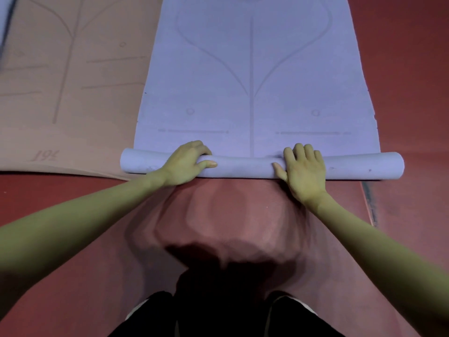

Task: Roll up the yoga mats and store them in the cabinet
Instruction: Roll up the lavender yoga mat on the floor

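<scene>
— Where is the mat?
— A lilac yoga mat (252,76) lies on the red floor (408,69), its near end rolled.
— And the hands?
— The left hand (187,164) curls around the roll (245,167); the right hand (303,169) presses flat. A tan mat (68,76) lies beside.

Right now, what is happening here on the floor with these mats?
A person is rolling up a purple yoga mat on the red floor. Only its near end is rolled so far; most of it lies flat. The left hand curls around the roll, and the right hand presses flat on it. A beige yoga mat lies unrolled beside it.
</scene>
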Available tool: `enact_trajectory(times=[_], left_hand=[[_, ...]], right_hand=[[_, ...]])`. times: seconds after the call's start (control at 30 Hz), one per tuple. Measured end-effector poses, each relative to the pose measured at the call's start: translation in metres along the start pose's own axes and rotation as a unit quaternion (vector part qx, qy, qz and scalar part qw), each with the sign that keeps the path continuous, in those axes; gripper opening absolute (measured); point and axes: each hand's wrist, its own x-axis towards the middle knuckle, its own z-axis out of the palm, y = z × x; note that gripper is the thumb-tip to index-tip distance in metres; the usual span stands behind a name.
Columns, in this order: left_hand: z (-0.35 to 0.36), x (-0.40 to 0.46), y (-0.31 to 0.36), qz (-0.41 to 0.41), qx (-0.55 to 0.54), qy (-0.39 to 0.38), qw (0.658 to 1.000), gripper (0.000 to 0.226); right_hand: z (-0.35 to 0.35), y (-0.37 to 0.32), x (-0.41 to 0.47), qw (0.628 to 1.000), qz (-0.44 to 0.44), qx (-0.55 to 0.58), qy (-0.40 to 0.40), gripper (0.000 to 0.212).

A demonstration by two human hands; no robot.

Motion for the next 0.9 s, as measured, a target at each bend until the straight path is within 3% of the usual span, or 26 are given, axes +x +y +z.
enact_trajectory(times=[0.1,0.2,0.3,0.37,0.43,0.57,0.67,0.77,0.83,0.9], left_hand=[[-0.003,0.004,0.006,0.027,0.005,0.069,0.997,0.047],[0.0,-0.001,0.015,0.067,0.091,0.112,0.987,0.045],[0.005,-0.012,0.012,0.086,0.154,0.105,0.979,0.059],[0.004,-0.012,0.009,0.08,0.16,0.092,0.98,0.064],[0.001,-0.007,0.009,0.075,0.164,0.07,0.981,0.064],[-0.01,0.011,0.007,0.061,0.139,0.019,0.988,0.05],[-0.025,0.033,0.004,0.036,0.086,-0.059,0.994,0.041],[-0.03,0.046,0.002,0.005,0.059,-0.106,0.993,0.04],[-0.029,0.042,0.002,0.006,0.046,-0.08,0.996,0.045],[-0.022,0.032,0.003,0.032,0.046,0.008,0.998,0.052]], right_hand=[[0.0,0.002,0.017,0.999,0.004,0.029,-0.016,0.039],[-0.005,0.007,0.035,0.995,-0.003,0.063,-0.082,0.046],[-0.007,0.012,0.049,0.981,0.013,0.069,-0.182,0.051],[-0.005,0.014,0.053,0.975,0.031,0.079,-0.207,0.049],[-0.007,0.008,0.049,0.98,0.026,0.08,-0.179,0.06],[-0.002,0.003,0.024,0.999,-0.005,0.045,-0.025,0.05],[0.003,0.004,0.006,0.998,-0.067,0.006,-0.016,0.062],[0.003,0.01,0.011,0.997,-0.075,0.001,-0.021,0.064],[-0.001,0.012,0.023,0.995,-0.085,-0.011,-0.045,0.063],[-0.002,0.014,0.032,0.993,-0.097,-0.022,-0.061,0.062]])
